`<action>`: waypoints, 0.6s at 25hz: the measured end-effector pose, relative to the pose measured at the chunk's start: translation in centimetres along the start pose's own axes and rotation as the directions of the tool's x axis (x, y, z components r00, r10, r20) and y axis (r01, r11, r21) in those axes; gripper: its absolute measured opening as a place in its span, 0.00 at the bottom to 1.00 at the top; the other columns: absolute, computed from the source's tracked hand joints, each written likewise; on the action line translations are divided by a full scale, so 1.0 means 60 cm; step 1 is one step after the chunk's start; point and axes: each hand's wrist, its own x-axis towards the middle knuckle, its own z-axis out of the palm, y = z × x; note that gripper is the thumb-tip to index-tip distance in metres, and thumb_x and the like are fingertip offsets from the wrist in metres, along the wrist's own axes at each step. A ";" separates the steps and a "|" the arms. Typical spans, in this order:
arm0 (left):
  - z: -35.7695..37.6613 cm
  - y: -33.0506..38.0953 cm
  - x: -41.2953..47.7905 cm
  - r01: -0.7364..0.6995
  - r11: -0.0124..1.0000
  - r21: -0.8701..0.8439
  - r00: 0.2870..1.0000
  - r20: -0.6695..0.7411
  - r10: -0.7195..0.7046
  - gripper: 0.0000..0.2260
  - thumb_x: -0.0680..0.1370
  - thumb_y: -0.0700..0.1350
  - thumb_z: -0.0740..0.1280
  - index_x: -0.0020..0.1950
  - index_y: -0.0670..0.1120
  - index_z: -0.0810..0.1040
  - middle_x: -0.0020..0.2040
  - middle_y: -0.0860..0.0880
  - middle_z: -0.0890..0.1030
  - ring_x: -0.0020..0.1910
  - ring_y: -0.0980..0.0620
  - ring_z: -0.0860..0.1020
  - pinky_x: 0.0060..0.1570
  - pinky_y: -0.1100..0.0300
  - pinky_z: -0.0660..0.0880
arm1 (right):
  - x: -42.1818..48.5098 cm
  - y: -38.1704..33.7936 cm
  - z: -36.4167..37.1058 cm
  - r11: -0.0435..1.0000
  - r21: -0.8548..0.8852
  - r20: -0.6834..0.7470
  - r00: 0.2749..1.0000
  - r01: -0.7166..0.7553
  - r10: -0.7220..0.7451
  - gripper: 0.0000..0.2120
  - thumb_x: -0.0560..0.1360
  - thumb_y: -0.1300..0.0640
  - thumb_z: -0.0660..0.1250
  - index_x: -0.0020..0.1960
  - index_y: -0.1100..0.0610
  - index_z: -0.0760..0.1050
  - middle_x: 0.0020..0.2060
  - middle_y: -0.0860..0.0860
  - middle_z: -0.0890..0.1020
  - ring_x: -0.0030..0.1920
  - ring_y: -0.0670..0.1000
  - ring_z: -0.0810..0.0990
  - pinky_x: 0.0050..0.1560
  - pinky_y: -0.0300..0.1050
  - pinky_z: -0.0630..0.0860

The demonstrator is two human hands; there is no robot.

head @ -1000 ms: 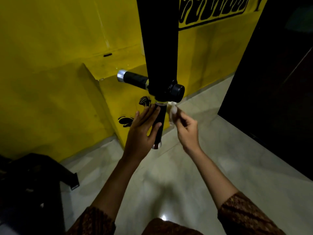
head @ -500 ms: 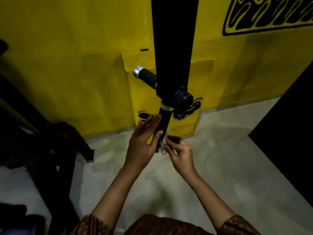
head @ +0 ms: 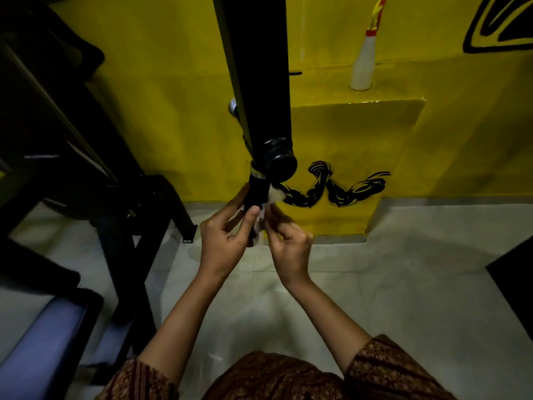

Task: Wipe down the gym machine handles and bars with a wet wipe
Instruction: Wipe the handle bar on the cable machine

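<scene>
The yellow wall [head: 173, 82] carries a black drawing [head: 340, 189] of flexing arms; the painted outlines [head: 501, 27] at top right are cut off and unreadable. The machine's black upright bar [head: 259, 67] stands before it. The left hand [head: 222, 241] grips the short handle [head: 256, 192] below; the right hand [head: 291, 243] pinches the white wipe [head: 273, 194] against the handle's right side, just beside the left thumb.

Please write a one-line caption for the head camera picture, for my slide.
The left hand holds the handle while the right hand pinches a wipe against it, near a yellow wall.
</scene>
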 end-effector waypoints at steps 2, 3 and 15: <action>0.001 0.005 -0.002 -0.007 1.000 0.030 1.000 -0.008 0.007 0.21 0.75 0.52 0.68 0.66 0.50 0.69 0.59 0.60 0.75 0.58 0.60 0.76 0.52 0.60 0.78 | -0.037 0.032 -0.006 0.988 0.025 0.154 0.977 -0.151 0.145 0.06 0.69 0.67 0.71 0.46 0.67 0.82 0.47 0.55 0.83 0.48 0.51 0.83 0.47 0.25 0.73; 0.002 0.007 -0.003 -0.012 0.999 0.037 1.000 -0.011 0.013 0.20 0.76 0.50 0.67 0.66 0.49 0.69 0.60 0.58 0.75 0.58 0.56 0.77 0.49 0.58 0.79 | -0.043 0.037 -0.012 0.965 0.055 0.188 0.952 -0.255 0.240 0.09 0.69 0.68 0.71 0.49 0.65 0.82 0.48 0.53 0.83 0.48 0.49 0.83 0.48 0.30 0.76; -0.003 0.009 0.004 -0.010 0.998 0.056 1.000 -0.020 0.012 0.19 0.76 0.43 0.67 0.65 0.46 0.68 0.56 0.52 0.78 0.55 0.60 0.73 0.44 0.62 0.76 | -0.024 0.020 -0.005 0.997 0.009 0.174 0.981 0.080 -0.080 0.08 0.70 0.66 0.69 0.49 0.64 0.81 0.45 0.62 0.77 0.46 0.47 0.74 0.47 0.31 0.74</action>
